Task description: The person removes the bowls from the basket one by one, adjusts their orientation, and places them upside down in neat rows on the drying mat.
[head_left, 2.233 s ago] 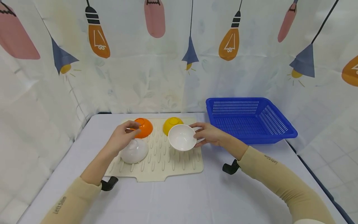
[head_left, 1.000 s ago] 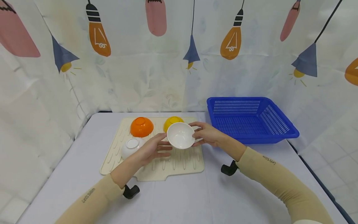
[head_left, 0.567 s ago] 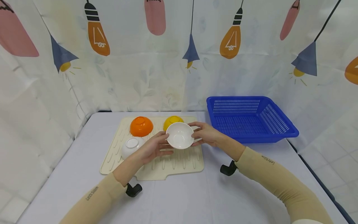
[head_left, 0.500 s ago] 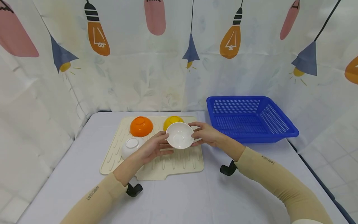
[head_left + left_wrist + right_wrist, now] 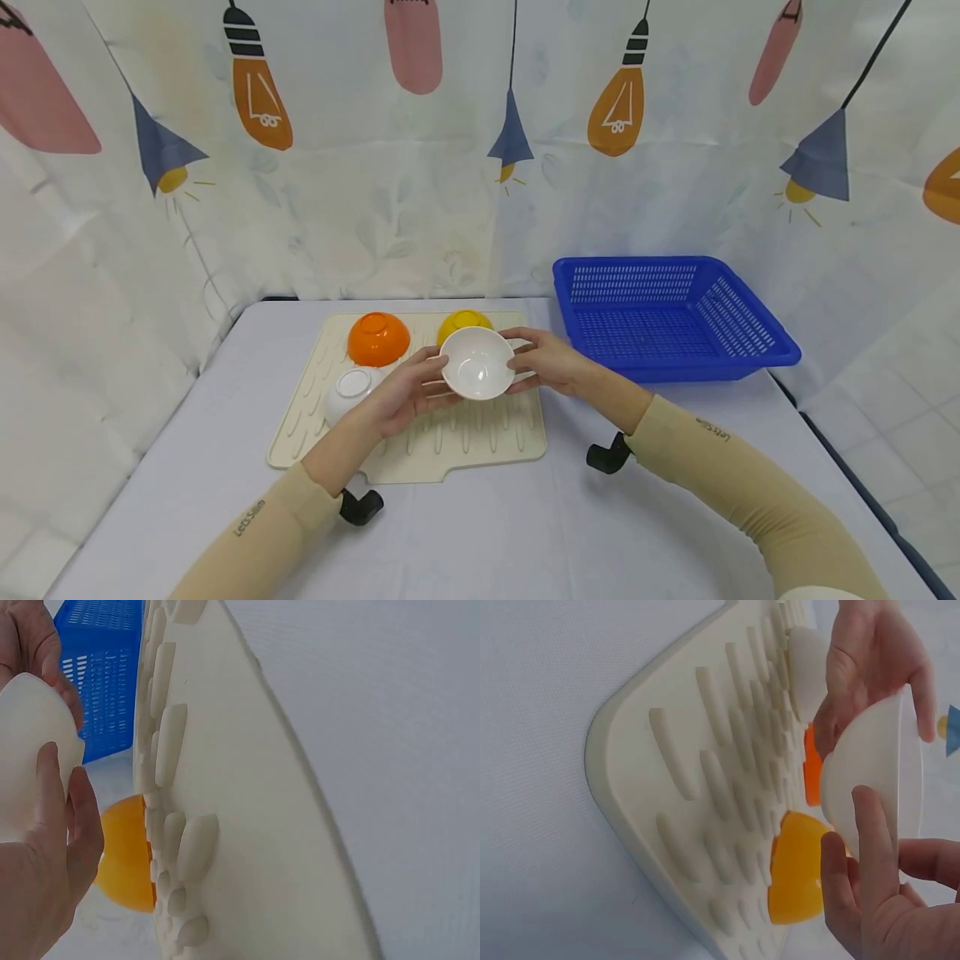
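A white bowl (image 5: 477,364) is held up over the drying mat (image 5: 465,446), its hollow side facing the head camera. My left hand (image 5: 405,392) grips its left side, thumb at the rim and fingers behind. From the other side my right hand (image 5: 547,362) pinches the rim, fingers spread along the outer wall, as the right wrist view shows. Behind the held bowl a yellow bowl (image 5: 463,320) lies upside down, partly covered. An orange bowl (image 5: 378,338) and a second white bowl (image 5: 354,390) also rest upside down on the mat, the latter partly hidden by my left hand.
At the back right of the table stands a blue plastic basket (image 5: 678,367) with slotted walls and nothing in it. A printed curtain (image 5: 420,208) hangs right behind the table's far edge. The mat has raised ribs and a lip at its front.
My left hand has come from beside the orange bowl to the held white bowl and now grips it. The bowl has shifted slightly left with both hands. The other bowls have stayed put.
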